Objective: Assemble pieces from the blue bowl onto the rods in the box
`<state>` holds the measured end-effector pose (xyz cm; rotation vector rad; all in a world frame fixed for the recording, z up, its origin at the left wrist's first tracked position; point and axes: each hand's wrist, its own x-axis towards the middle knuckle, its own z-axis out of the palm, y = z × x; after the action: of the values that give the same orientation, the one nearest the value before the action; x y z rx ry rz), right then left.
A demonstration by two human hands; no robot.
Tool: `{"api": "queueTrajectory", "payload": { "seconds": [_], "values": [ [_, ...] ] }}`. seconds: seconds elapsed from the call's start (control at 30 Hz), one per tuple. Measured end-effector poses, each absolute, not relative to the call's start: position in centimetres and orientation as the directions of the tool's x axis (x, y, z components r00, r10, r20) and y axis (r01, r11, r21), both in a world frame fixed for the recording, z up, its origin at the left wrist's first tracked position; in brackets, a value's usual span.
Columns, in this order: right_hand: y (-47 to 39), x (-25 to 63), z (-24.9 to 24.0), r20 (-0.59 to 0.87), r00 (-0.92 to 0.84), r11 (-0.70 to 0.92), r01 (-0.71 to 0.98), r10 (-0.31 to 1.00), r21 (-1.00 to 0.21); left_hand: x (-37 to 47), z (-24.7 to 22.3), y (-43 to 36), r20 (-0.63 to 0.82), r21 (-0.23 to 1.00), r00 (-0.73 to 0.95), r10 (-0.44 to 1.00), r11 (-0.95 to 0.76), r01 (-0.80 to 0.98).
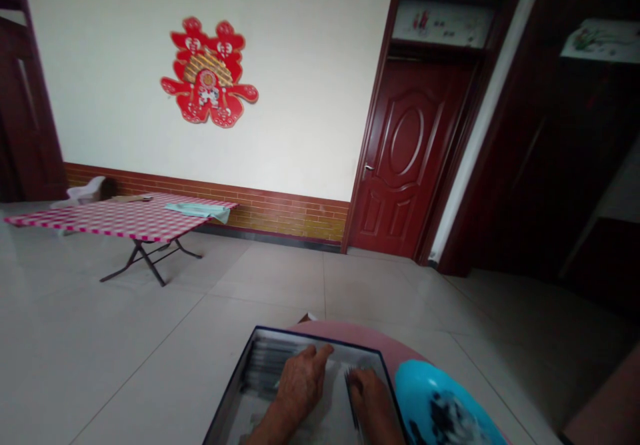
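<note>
A shallow box with a dark blue rim and pale inside stands before me. My left hand is over its middle, fingers partly stretched out, and no held object shows. Just left of that hand, several slim dark rods, blurred, lie side by side in the box. My right hand is at the box's right side, its fingers curled over a few slim dark rods, which look like pens. Its fingertips are partly hidden.
The box rests on a round pink table. A bright blue basin holding black and white pieces stands right of it. Further off are a folding table with a checked cover and light green cloth, and a red door.
</note>
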<state>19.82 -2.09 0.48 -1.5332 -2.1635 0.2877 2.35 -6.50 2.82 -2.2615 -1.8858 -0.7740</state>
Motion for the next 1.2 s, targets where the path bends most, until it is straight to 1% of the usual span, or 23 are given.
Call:
{"api": "queueTrajectory", "payload": {
  "seconds": [0.03, 0.1, 0.23, 0.3, 0.4, 0.5, 0.57, 0.63, 0.73, 0.83, 0.93, 1.07, 1.2],
  "values": [
    [-2.3, 19.7, 0.3, 0.245, -0.272, 0.352, 0.849, 0.931, -0.393, 2.3, 2.8, -6.5, 0.432, 0.247, 0.105, 0.896, -0.229, 0.942],
    [-2.8, 19.3, 0.0, 0.23, -0.264, 0.334, 0.87, 0.937, -0.364, 2.3, 2.9, -6.4, 0.427, 0.252, 0.108, 0.898, -0.233, 0.939],
    [-3.5, 18.5, -0.5, 0.197, -0.269, 0.324, 0.883, 0.943, -0.339, 2.5, 3.6, -5.9, 0.406, 0.244, 0.131, 0.904, -0.245, 0.938],
    [-3.6, 18.1, -0.1, 0.219, -0.276, 0.338, 0.876, 0.936, -0.345, 2.5, 4.3, -5.6, 0.399, 0.242, 0.157, 0.903, -0.268, 0.933],
    [-3.1, 18.5, 2.3, 0.249, -0.277, 0.357, 0.851, 0.928, -0.385, 2.4, 5.5, -5.2, 0.369, 0.212, 0.185, 0.911, -0.276, 0.938],
    [-2.0, 21.0, 5.5, 0.268, -0.277, 0.369, 0.833, 0.923, -0.411, 2.3, 6.3, -5.2, 0.299, 0.171, 0.231, 0.926, -0.29, 0.941],
    [-1.2, 23.8, 6.8, 0.243, -0.257, 0.337, 0.855, 0.936, -0.393, 2.2, 6.2, -5.3, 0.262, 0.176, 0.277, 0.925, -0.328, 0.928],
    [-0.9, 27.0, 7.0, 0.206, -0.231, 0.296, 0.876, 0.951, -0.382, 2.1, 5.5, -5.4, 0.253, 0.207, 0.294, 0.922, -0.349, 0.914],
    [-1.2, 30.9, 5.5, 0.122, -0.224, 0.254, 0.893, 0.967, -0.372, 2.1, 3.7, -5.5, 0.277, 0.254, 0.288, 0.917, -0.359, 0.898],
    [-2.0, 32.7, 3.9, 0.066, -0.258, 0.264, 0.889, 0.964, -0.373, 1.9, 1.9, -5.5, 0.307, 0.251, 0.313, 0.899, -0.393, 0.884],
    [-2.5, 32.7, 3.2, 0.052, -0.274, 0.274, 0.887, 0.96, -0.371, 1.4, 1.0, -5.3, 0.344, 0.237, 0.326, 0.881, -0.417, 0.877],
    [-2.4, 31.9, 2.5, 0.032, -0.231, 0.227, 0.907, 0.972, -0.355, 1.0, 0.7, -5.3, 0.396, 0.24, 0.317, 0.862, -0.43, 0.871],
    [-2.0, 31.6, 0.8, 0.06, -0.182, 0.191, 0.943, 0.981, -0.274, 1.0, 0.5, -5.3, 0.467, 0.273, 0.298, 0.832, -0.456, 0.847]
  ]
}}
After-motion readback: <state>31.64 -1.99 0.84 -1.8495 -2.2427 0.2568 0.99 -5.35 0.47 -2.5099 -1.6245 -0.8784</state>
